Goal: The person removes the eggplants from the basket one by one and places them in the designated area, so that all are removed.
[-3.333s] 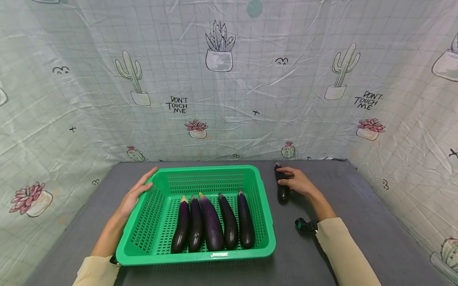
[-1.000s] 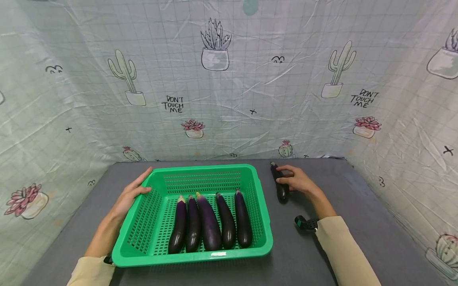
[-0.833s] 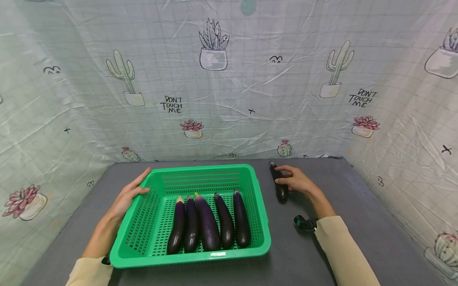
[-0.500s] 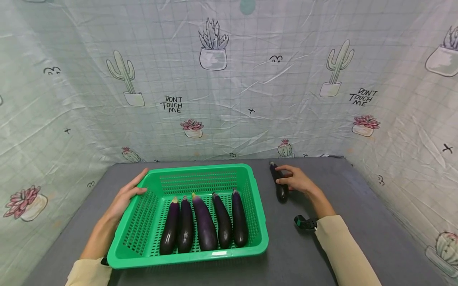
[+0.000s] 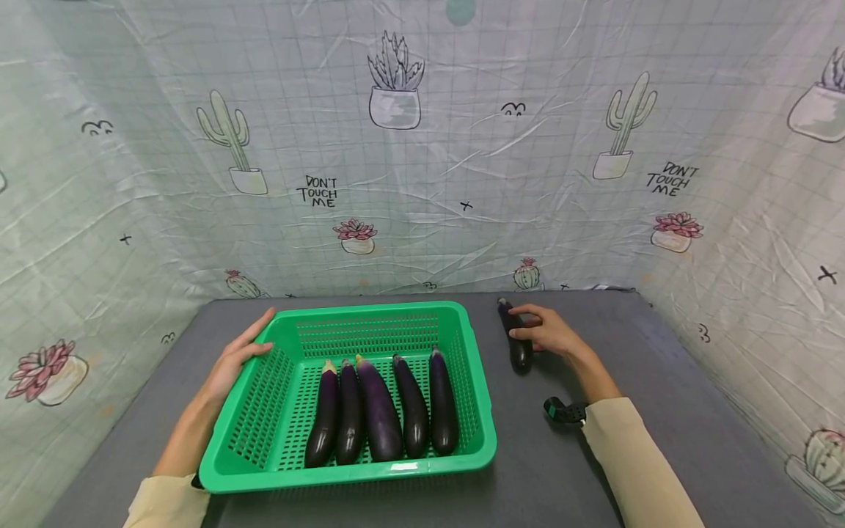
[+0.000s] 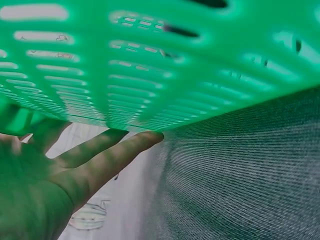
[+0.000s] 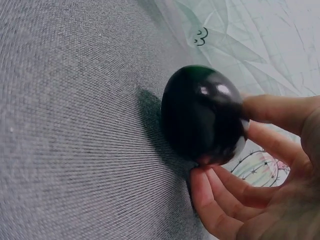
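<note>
A green slotted plastic basket (image 5: 297, 478) stands on the table in the head view, with several dark purple eggplants (image 5: 381, 414) lying side by side in it, stems away from me. My left hand (image 5: 227, 367) holds its left rim, thumb over the edge. From the left wrist, straight fingers (image 6: 110, 162) reach along the outside of the slotted wall. To the right of the basket, my right hand (image 5: 551, 334) grips a single eggplant (image 5: 520, 358). The right wrist view shows that eggplant's rounded end, thumb on one side and fingertips (image 7: 201, 185) on the other.
Grey cloth covers the table (image 5: 548, 469). A pale patterned curtain (image 5: 422, 183) rises at the back and along both sides. A black strap device (image 5: 564, 411) sits by the right wrist.
The basket has shifted slightly left, and the eggplants in it slid left, then a little back right. The eggplant in my right hand has turned slightly, its stem end swinging left.
</note>
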The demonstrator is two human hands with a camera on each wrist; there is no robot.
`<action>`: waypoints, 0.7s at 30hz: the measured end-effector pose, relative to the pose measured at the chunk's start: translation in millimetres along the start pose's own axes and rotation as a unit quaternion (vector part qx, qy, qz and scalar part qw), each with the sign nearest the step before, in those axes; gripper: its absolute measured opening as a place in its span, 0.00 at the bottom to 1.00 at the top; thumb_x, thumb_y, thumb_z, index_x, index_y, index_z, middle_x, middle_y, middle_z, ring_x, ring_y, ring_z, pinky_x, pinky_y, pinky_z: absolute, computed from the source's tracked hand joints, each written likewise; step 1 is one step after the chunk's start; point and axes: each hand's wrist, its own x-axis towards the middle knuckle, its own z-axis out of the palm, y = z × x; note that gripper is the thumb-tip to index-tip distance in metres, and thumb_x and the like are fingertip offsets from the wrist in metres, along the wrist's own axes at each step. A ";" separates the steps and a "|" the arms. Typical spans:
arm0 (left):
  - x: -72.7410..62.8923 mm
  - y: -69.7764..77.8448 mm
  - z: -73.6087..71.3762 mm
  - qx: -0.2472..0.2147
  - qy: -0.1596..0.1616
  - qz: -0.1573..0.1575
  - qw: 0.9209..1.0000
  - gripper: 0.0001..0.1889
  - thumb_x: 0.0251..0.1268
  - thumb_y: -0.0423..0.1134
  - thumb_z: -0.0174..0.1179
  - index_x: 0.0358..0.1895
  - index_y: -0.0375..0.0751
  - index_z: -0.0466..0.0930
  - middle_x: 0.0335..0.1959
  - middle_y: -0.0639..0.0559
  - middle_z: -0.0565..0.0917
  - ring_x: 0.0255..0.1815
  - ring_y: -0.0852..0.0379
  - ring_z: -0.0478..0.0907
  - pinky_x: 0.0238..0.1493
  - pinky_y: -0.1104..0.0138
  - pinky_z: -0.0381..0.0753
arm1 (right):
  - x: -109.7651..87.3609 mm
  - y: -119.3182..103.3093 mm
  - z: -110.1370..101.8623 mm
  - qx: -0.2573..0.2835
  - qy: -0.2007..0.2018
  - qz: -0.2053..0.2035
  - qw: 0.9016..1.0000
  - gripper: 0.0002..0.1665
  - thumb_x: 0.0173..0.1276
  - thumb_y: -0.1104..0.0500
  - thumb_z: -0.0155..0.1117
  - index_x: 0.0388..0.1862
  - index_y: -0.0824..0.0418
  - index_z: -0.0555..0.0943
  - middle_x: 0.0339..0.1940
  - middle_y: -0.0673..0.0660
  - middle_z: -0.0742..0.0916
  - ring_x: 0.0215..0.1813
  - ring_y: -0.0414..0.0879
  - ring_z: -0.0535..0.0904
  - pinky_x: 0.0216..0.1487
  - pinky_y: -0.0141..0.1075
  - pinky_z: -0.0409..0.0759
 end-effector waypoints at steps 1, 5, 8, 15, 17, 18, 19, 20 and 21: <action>0.0 -0.3 0.3 -0.005 -0.002 0.000 1.000 0.34 0.85 0.43 0.46 0.86 0.59 0.44 0.88 0.51 0.39 0.83 0.66 0.52 0.65 0.83 0.65 | 0.2 -0.1 0.2 0.001 -0.001 0.000 1.000 0.35 0.75 0.53 0.67 0.77 0.60 0.71 0.70 0.77 0.75 0.61 0.62 0.79 0.44 0.41 0.84; 0.3 -0.7 1.2 -0.020 -0.004 0.005 1.000 0.34 0.85 0.42 0.47 0.86 0.57 0.44 0.88 0.49 0.40 0.69 0.83 0.64 0.60 0.83 0.71 | -1.0 -1.6 0.3 0.001 -0.003 -0.001 1.000 0.34 0.77 0.52 0.64 0.78 0.60 0.70 0.72 0.76 0.74 0.67 0.66 0.76 0.47 0.44 0.85; 0.2 -1.0 1.0 -0.013 0.001 0.002 1.000 0.34 0.84 0.42 0.47 0.86 0.58 0.44 0.88 0.51 0.40 0.71 0.82 0.63 0.61 0.83 0.70 | -3.3 -3.7 -1.1 0.005 -0.006 0.000 1.000 0.32 0.80 0.52 0.59 0.78 0.62 0.69 0.74 0.76 0.73 0.71 0.68 0.73 0.48 0.47 0.86; 0.8 -0.6 0.5 0.003 0.009 0.000 1.000 0.34 0.84 0.43 0.47 0.86 0.58 0.45 0.88 0.52 0.40 0.87 0.49 0.41 0.60 0.86 0.65 | -5.6 -5.8 -4.4 0.022 -0.018 0.018 0.999 0.33 0.81 0.53 0.57 0.79 0.63 0.66 0.75 0.76 0.71 0.73 0.71 0.71 0.56 0.54 0.86; 1.0 -1.3 0.8 -0.006 0.006 0.005 1.000 0.33 0.85 0.43 0.45 0.86 0.57 0.44 0.88 0.50 0.40 0.86 0.54 0.47 0.60 0.86 0.66 | -6.4 -5.8 -5.4 0.026 -0.020 0.019 0.999 0.34 0.81 0.53 0.58 0.80 0.63 0.65 0.75 0.77 0.70 0.72 0.71 0.72 0.57 0.54 0.86; 1.0 -1.6 0.9 -0.014 0.002 0.010 1.000 0.33 0.86 0.44 0.44 0.86 0.56 0.43 0.88 0.47 0.39 0.84 0.60 0.52 0.61 0.86 0.67 | -6.8 -5.5 -6.2 0.027 -0.020 0.018 0.999 0.34 0.81 0.53 0.58 0.80 0.63 0.65 0.75 0.77 0.70 0.72 0.71 0.72 0.58 0.54 0.86; 1.0 -2.0 1.1 -0.022 -0.001 0.014 1.000 0.33 0.87 0.44 0.43 0.86 0.55 0.43 0.87 0.45 0.39 0.81 0.67 0.58 0.61 0.85 0.68 | -7.0 -5.3 -6.8 0.030 -0.020 0.019 0.999 0.34 0.81 0.53 0.58 0.80 0.63 0.65 0.75 0.77 0.70 0.72 0.71 0.72 0.58 0.54 0.85; 0.8 -2.6 1.4 -0.032 -0.005 0.017 0.999 0.32 0.87 0.45 0.42 0.86 0.54 0.42 0.87 0.43 0.39 0.76 0.73 0.63 0.62 0.84 0.70 | -6.9 -4.7 -7.5 0.031 -0.020 0.019 0.999 0.34 0.81 0.53 0.58 0.80 0.63 0.65 0.75 0.77 0.70 0.73 0.71 0.72 0.58 0.54 0.85; 0.7 -3.0 1.7 -0.040 -0.008 0.020 0.999 0.32 0.88 0.45 0.41 0.86 0.53 0.42 0.87 0.42 0.39 0.71 0.79 0.66 0.62 0.83 0.71 | -7.0 -4.4 -8.2 0.030 -0.020 0.019 0.999 0.34 0.81 0.53 0.58 0.80 0.63 0.65 0.75 0.77 0.70 0.72 0.71 0.72 0.58 0.54 0.85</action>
